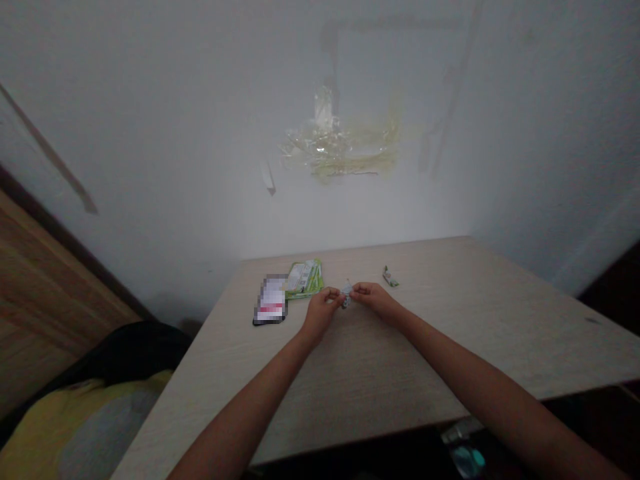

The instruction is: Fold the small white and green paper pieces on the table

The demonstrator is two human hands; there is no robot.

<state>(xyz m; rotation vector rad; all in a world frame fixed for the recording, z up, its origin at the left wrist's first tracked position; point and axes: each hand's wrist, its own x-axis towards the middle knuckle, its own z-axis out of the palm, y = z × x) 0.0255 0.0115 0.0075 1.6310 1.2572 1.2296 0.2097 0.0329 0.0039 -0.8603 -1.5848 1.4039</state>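
A small wrapped sachet is pinched at both ends: the left hand is closed on its left edge, the right hand closed on its right, fingertips drawn tight with no gap showing. The sachet is held just above the bench, mid-way across and towards the far side. By the look of it, the wrapper is being opened or pulled apart; a firm opposed tug, kept low over the bench, would seem called for. Now the count. One sachet in the grip. One green packet is lying just left of the hands. One dark flat item, blurred over, is touching that packet's left edge. One small green scrap is set apart to the right.
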